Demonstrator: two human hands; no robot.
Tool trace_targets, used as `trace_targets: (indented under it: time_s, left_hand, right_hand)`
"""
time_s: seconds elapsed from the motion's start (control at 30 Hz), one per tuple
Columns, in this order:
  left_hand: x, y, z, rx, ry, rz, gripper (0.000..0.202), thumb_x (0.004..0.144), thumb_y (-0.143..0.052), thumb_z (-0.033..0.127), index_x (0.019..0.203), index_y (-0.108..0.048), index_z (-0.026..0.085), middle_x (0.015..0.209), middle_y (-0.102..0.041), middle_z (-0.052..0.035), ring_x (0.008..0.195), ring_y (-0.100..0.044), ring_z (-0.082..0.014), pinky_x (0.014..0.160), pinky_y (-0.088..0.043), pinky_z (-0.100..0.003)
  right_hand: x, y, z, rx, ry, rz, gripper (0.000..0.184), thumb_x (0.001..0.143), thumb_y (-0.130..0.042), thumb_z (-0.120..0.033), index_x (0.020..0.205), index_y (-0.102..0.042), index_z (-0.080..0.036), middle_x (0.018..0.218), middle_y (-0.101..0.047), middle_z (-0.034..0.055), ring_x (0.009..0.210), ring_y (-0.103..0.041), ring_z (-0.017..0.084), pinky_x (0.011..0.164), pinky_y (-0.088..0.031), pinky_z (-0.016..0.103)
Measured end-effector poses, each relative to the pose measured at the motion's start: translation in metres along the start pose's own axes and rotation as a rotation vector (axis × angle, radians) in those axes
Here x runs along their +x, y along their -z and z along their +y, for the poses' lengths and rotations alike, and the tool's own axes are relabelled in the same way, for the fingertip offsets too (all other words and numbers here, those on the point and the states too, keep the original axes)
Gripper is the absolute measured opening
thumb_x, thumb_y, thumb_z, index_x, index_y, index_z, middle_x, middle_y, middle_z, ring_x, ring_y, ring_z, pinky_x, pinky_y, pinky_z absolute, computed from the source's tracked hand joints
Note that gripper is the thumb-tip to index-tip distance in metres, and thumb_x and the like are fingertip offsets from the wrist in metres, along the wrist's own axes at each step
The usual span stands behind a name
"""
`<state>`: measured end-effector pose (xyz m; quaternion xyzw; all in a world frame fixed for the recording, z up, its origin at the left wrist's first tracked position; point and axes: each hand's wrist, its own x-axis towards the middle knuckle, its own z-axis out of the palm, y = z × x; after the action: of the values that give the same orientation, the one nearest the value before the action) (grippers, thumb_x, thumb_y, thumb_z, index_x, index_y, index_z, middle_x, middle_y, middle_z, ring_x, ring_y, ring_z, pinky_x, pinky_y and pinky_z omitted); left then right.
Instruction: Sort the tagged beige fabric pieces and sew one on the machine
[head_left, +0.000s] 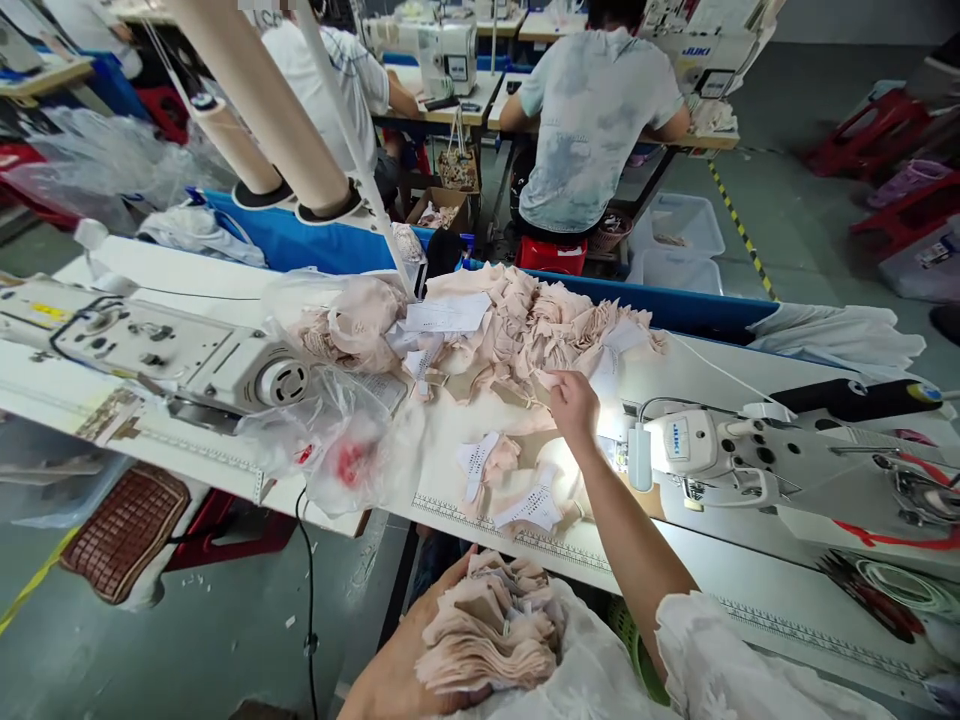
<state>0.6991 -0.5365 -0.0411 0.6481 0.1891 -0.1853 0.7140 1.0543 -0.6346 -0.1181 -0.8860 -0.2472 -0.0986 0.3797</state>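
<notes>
My left hand (420, 650) is low at the frame's bottom, fingers curled round a thick stack of pale pink fabric pieces (491, 625) held against my lap. My right hand (574, 405) reaches out over the white sewing table (705, 375), its fingers closed on the edge of a pink fabric piece (544, 380) at the near side of a big loose pile of pink cut pieces (525, 325) with white paper tags. Two tagged pieces (517, 480) lie on the table just below my wrist.
A white sewing machine (750, 450) stands right of my hand, another (172, 350) lies to the left beside crumpled plastic bags (330, 430). Large thread cones (262, 110) rise at the back left. Two people (592, 110) sit sewing beyond a blue bin edge (697, 305).
</notes>
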Motion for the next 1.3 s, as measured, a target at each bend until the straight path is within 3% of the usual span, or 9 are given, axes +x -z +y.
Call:
trace_targets:
  time_s: [0.1, 0.23, 0.33, 0.47, 0.67, 0.83, 1.07, 1.17, 1.3]
  left_hand:
    - [0.001, 0.001, -0.003, 0.014, 0.005, -0.005, 0.109, 0.067, -0.084, 0.055, 0.155, -0.025, 0.031, 0.153, -0.040, -0.0101, 0.145, -0.028, -0.0412, 0.123, -0.019, -0.049]
    - [0.002, 0.004, -0.007, 0.040, 0.014, -0.008, 0.112, 0.062, -0.086, 0.056, 0.154, -0.027, 0.032, 0.153, -0.040, -0.0111, 0.145, -0.025, -0.0431, 0.122, -0.022, -0.050]
    - [0.000, 0.006, -0.007, 0.056, 0.021, -0.005, 0.113, 0.062, -0.084, 0.060, 0.154, -0.026, 0.030, 0.153, -0.039, -0.0132, 0.144, -0.027, -0.0444, 0.121, -0.022, -0.052]
    - [-0.003, 0.006, -0.004, 0.081, 0.011, 0.014, 0.115, 0.062, -0.084, 0.061, 0.155, -0.025, 0.027, 0.153, -0.039, -0.0134, 0.145, -0.025, -0.0434, 0.124, -0.014, -0.050]
    - [-0.003, 0.006, -0.002, 0.085, -0.006, 0.013, 0.112, 0.063, -0.081, 0.066, 0.153, -0.028, 0.028, 0.152, -0.040, -0.0133, 0.143, -0.029, -0.0434, 0.122, -0.020, -0.051]
    - [-0.003, 0.004, 0.001, 0.080, -0.022, 0.011, 0.107, 0.066, -0.080, 0.065, 0.153, -0.031, 0.028, 0.152, -0.041, -0.0125, 0.144, -0.027, -0.0433, 0.122, -0.019, -0.054]
    - [0.000, -0.004, 0.019, 0.013, -0.060, -0.046, 0.105, 0.071, -0.076, 0.067, 0.154, -0.026, 0.026, 0.153, -0.039, -0.0127, 0.144, -0.029, -0.0418, 0.121, -0.021, -0.056]
    - [0.002, -0.006, 0.021, -0.010, -0.025, -0.068, 0.110, 0.071, -0.075, 0.069, 0.156, -0.020, 0.027, 0.155, -0.035, -0.0126, 0.142, -0.032, -0.0415, 0.120, -0.023, -0.059]
    - [0.005, -0.007, 0.020, -0.009, -0.054, -0.101, 0.106, 0.070, -0.074, 0.071, 0.153, -0.028, 0.026, 0.155, -0.036, -0.0109, 0.143, -0.031, -0.0417, 0.121, -0.022, -0.059]
  right_hand:
    - [-0.009, 0.004, -0.019, 0.078, 0.119, -0.021, 0.035, 0.090, -0.035, -0.009, 0.111, -0.062, -0.016, 0.113, -0.064, 0.0126, 0.107, -0.060, 0.025, 0.089, -0.052, 0.038]
    - [-0.029, -0.005, -0.045, 0.140, 0.322, -0.208, 0.032, 0.096, -0.052, -0.024, 0.128, -0.056, -0.023, 0.126, -0.060, 0.0058, 0.109, -0.061, 0.021, 0.088, -0.054, 0.031]
    - [-0.033, -0.016, -0.040, 0.020, 0.240, -0.280, 0.038, 0.100, -0.049, -0.026, 0.137, -0.046, -0.020, 0.129, -0.058, 0.0092, 0.098, -0.063, 0.020, 0.080, -0.054, 0.030]
    - [-0.025, -0.034, -0.015, -0.166, 0.083, -0.268, 0.030, 0.092, -0.055, -0.016, 0.122, -0.054, -0.013, 0.114, -0.060, 0.0154, 0.095, -0.061, 0.028, 0.070, -0.050, 0.034]
    - [-0.023, -0.044, -0.006, -0.335, 0.107, -0.307, 0.020, 0.087, -0.059, -0.014, 0.107, -0.060, -0.016, 0.107, -0.058, 0.0110, 0.074, -0.058, 0.022, 0.053, -0.036, 0.029]
    - [-0.039, -0.035, -0.006, -0.367, 0.213, -0.263, 0.022, 0.094, -0.044, -0.008, 0.107, -0.060, -0.014, 0.104, -0.057, 0.0113, 0.080, -0.056, 0.022, 0.062, -0.037, 0.030]
    - [-0.064, -0.031, 0.007, -0.289, 0.283, -0.237, 0.017, 0.090, -0.045, -0.008, 0.095, -0.060, -0.016, 0.094, -0.059, 0.0087, 0.080, -0.055, 0.023, 0.067, -0.039, 0.031]
    - [-0.056, -0.029, 0.006, -0.247, 0.234, -0.186, 0.018, 0.093, -0.044, -0.013, 0.104, -0.059, -0.014, 0.103, -0.060, 0.0115, 0.091, -0.055, 0.026, 0.076, -0.040, 0.033]
    - [-0.032, -0.037, 0.002, -0.204, 0.189, -0.186, 0.029, 0.093, -0.054, -0.022, 0.120, -0.056, -0.012, 0.117, -0.060, 0.0146, 0.108, -0.050, 0.031, 0.086, -0.038, 0.038]
